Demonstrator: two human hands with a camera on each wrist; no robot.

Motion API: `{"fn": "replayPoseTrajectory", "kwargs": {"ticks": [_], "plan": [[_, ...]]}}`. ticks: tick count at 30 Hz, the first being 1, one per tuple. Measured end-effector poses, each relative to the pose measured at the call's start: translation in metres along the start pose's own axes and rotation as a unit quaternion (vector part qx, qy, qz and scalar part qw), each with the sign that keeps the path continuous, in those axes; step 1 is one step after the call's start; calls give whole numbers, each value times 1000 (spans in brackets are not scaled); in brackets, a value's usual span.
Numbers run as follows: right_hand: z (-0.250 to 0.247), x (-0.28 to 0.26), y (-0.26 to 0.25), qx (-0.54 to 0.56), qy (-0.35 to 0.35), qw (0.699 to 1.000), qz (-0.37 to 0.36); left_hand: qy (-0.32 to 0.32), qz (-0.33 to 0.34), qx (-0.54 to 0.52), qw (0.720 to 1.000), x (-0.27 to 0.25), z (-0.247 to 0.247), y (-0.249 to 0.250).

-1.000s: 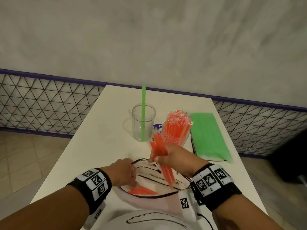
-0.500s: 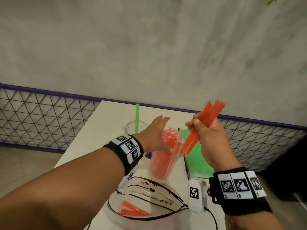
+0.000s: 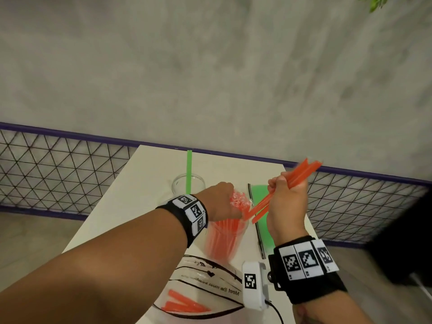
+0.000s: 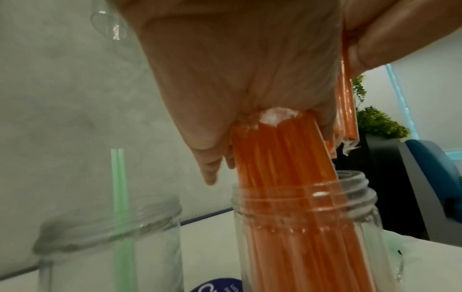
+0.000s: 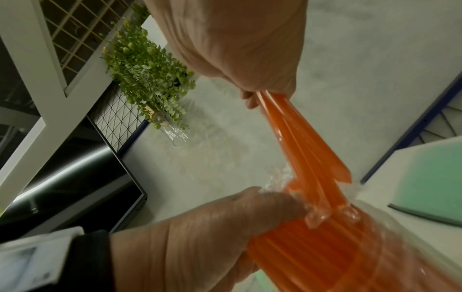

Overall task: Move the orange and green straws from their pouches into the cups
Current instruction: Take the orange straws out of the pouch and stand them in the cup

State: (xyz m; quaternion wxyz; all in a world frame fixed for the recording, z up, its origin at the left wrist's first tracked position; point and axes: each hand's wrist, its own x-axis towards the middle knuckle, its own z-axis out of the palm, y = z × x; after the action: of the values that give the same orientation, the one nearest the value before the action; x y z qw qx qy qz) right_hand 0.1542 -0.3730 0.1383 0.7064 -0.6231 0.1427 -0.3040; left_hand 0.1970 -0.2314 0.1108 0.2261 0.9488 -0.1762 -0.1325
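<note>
A glass cup [image 3: 222,239] packed with orange straws stands mid-table. My left hand [image 3: 219,202] curls over and round the tops of those straws [image 4: 287,150]. To its right, my right hand [image 3: 286,202] grips a small bundle of orange straws [image 3: 301,174], tilted, with its lower ends at the cup's mouth beside my left fingers [image 5: 270,203]. Behind on the left, a clear cup [image 3: 178,184] holds a single green straw [image 3: 189,169]. A clear printed pouch [image 3: 205,279] near me holds a few orange straws [image 3: 184,304]. The green-straw pouch [image 3: 260,195] lies partly hidden behind my right hand.
A white marker-tagged device [image 3: 253,284] with a cable lies beside the clear pouch. The white table [image 3: 131,202] is narrow, with wire-mesh fencing [image 3: 58,169] and a grey wall behind. A potted plant [image 5: 147,71] shows in the right wrist view.
Both hands left the clear pouch and rose to the orange cup. My left fingers, stretched out half a second ago, now curl round the straw tops; the right bundle has dropped toward the cup's mouth.
</note>
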Motion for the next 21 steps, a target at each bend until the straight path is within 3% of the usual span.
{"fn": "replayPoseTrajectory", "kwargs": {"ticks": [4,14,21], "plan": [[1,-5,10,-20,35,999,-2,-6,5,-24,1000,-2,4,-4],[18,-13,19,-29,3,999,-30,37,32,40,998,3,6,-3],[13,-10,48,-46,18,998,-45,34,31,38,998,13,10,-10]]}}
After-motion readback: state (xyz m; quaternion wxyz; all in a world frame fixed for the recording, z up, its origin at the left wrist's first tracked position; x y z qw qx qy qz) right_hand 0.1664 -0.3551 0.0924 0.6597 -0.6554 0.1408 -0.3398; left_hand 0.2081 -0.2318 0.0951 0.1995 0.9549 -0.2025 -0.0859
